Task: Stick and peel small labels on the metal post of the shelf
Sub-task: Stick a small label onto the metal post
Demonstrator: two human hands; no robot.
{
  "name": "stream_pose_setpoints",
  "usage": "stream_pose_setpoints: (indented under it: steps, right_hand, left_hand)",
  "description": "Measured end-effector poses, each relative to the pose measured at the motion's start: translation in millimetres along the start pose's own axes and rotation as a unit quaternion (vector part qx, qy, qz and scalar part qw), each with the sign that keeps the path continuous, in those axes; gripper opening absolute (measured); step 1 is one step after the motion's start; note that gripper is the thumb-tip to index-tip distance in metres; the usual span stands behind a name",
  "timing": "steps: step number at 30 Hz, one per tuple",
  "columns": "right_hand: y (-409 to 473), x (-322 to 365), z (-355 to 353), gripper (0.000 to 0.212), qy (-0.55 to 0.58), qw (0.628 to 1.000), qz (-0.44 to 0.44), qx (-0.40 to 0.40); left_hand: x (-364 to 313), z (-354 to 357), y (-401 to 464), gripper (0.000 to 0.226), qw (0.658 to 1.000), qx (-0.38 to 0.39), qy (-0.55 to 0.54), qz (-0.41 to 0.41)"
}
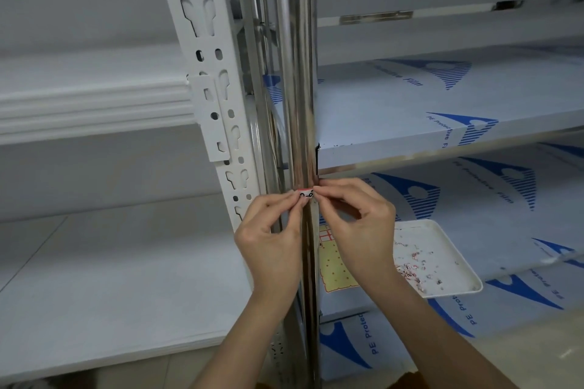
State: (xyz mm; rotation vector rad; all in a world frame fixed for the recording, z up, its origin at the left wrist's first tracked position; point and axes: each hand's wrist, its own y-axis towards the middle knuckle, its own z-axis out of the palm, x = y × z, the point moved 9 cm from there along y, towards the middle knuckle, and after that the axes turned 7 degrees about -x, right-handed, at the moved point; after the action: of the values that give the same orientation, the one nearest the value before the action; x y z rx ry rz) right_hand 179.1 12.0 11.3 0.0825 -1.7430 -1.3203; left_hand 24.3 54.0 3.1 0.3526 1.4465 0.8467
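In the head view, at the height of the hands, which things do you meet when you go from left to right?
White slotted upright → left hand → small label on the shiny metal post → right hand → white tray holding peeled scraps.

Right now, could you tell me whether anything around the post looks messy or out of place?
Mostly tidy. The white tray on the lower shelf holds a scatter of small curled paper scraps, and its corner juts past the shelf's front edge. Both hands hold the label at the metal post.
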Motion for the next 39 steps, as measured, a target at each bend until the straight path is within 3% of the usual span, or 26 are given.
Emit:
stream_pose_setpoints:
  steps: [11,18,23,29,39]
  right_hand:
    - [2.1,6.7,2.0,0.011,-0.035,0.999,-0.026,0.023]
    - [4.9,6.1,1.7,0.01,-0.051,0.998,-0.01,0.027]
    - [6.0,13.0,3.5,0.012,-0.068,0.996,-0.038,0.041]
    - [6.4,19.3,5.4,0.007,-0.133,0.987,-0.086,0.035]
    - [5.6,28.7,11.5,0.017,-0.242,0.963,-0.12,0.019]
  left_hand:
    - [-0.6,0.4,5.9,0.015,1.0,0.014,0.004,0.001]
    - [2.5,3.7,10.8,0.012,0.997,0.066,0.028,-0.01]
    - [12.4,5.8,5.3,0.022,0.994,0.074,-0.007,-0.083]
    - [20.3,18.5,-1.4,0.053,0.975,0.126,-0.054,-0.174]
    - [24.8,19.8,1.3,0.046,0.972,0.125,-0.052,-0.194]
